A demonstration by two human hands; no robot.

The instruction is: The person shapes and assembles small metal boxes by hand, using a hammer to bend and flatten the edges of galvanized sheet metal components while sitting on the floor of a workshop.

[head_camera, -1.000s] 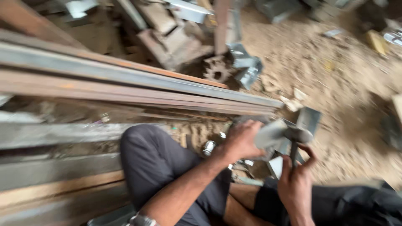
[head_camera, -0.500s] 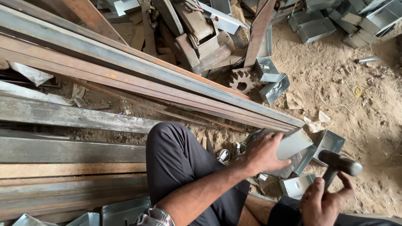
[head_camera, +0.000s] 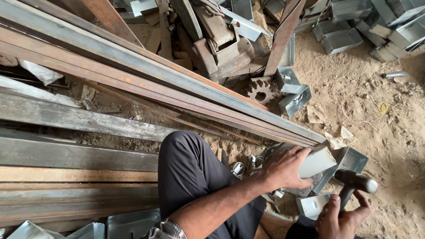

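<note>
My left hand grips a bent piece of grey sheet metal, pressing it down at the lower right, just past my bent knee in dark trousers. A hammer with a dark head is held upright in my right hand, close to the right of the sheet piece and slightly below it. A small open metal box lies right behind the sheet piece, and another flat metal part lies between my hands.
Long rusty steel channels run diagonally from upper left to the sheet piece. A rusty gear wheel and small metal boxes lie beyond them on sandy ground. More metal boxes are piled at the top right. Flat steel bars lie at left.
The view has steadied and shifted, showing more of the scrap pile. My right hand with the hammer has moved out from beside the sheet piece to its right, and it now holds the hammer lower.
</note>
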